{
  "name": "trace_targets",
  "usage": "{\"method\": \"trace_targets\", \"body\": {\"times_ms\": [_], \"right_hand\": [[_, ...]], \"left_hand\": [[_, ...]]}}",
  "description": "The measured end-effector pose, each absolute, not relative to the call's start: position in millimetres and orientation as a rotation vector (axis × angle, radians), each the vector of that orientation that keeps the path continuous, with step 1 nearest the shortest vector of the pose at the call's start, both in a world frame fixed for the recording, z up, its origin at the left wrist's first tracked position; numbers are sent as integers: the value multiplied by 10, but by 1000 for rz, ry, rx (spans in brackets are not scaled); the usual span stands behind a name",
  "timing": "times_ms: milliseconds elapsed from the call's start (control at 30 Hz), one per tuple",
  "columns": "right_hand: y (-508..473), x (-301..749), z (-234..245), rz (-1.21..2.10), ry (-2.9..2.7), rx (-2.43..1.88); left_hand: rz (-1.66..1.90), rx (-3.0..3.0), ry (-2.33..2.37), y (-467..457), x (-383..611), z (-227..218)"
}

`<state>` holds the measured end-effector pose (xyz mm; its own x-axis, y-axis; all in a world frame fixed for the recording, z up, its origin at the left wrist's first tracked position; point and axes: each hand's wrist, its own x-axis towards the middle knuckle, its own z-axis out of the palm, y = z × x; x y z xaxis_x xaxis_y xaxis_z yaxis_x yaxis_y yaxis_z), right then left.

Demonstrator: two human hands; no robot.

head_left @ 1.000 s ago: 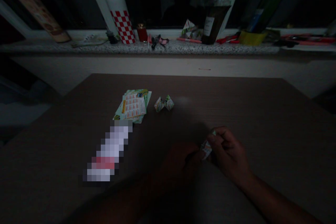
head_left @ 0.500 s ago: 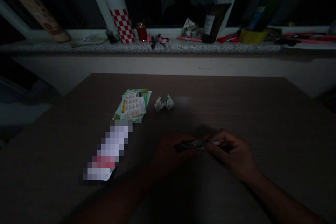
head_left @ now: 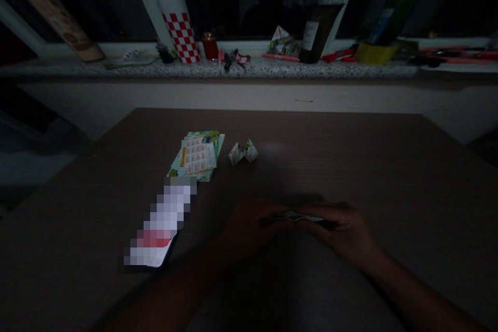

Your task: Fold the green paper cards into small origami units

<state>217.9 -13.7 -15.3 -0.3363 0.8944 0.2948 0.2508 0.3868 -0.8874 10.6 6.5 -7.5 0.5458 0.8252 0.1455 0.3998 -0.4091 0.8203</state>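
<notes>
In dim light, my left hand [head_left: 252,225] and my right hand [head_left: 342,231] meet low over the brown table [head_left: 369,161], both pinching a small folded paper piece [head_left: 298,216] held flat between them. Only a thin edge of the paper shows between the fingers. A finished folded paper shape [head_left: 243,152] lies farther back on the table. Beside it sits a stack of printed colourful sheets [head_left: 198,156].
A phone with a blurred screen [head_left: 161,223] lies to the left of my hands. The stone windowsill [head_left: 116,68] behind carries a red-checked white bottle [head_left: 175,15], a small red jar [head_left: 210,46], a dark bottle [head_left: 317,26], a yellow tape roll [head_left: 371,53] and other clutter.
The paper piece was upright in my right hand's fingers; it has been turned flat and lowered toward the table, and my left hand has come in to grip its other end.
</notes>
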Motion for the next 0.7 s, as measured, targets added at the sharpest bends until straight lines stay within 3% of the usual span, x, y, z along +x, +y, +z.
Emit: {"method": "trace_targets", "body": {"times_ms": [700], "right_hand": [[-171, 2093, -53, 849, -1743, -1149]], "left_hand": [[733, 1652, 1130, 20, 156, -15]]}}
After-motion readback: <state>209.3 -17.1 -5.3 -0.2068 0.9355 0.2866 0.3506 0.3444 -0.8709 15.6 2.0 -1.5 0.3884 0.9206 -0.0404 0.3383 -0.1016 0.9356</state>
